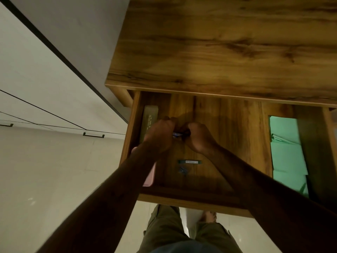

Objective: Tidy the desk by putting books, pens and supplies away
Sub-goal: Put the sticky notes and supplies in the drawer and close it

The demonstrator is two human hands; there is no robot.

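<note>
Your olive-green trousers [164, 227] and one bare foot [209, 217] sit lowest in view, with both forearms reaching up and away from you into the open wooden drawer [182, 199].

Low over the drawer's floor, towards its left side, your left hand [160, 133] and right hand [198, 137] meet knuckle to knuckle. Both have their fingers curled in, clamped from either end on a slim blue-and-white pen-like object [176, 134]. It is blurred and mostly covered, so you cannot say for certain what it is, or whether it has touched the wood yet.

Just nearer you on the drawer floor lie a short green strip with a white label [189, 161] and a tiny blue scrap [182, 170]. Against the left wall a long beige box [150, 119] lies lengthwise, and a flat pink item [150, 178] shows under your left forearm. Well to the right, past a divider, mint-green paper sheets [286, 152] fill their own compartment.

As for progress, the brown wood-grain desk top [218, 42] shows bare in the part that is visible, and several supplies are lying in the drawer, so the job looks well advanced. What remains, by my reading, is to let this piece go, check the unseen part of the desk, and push the drawer closed.
</note>
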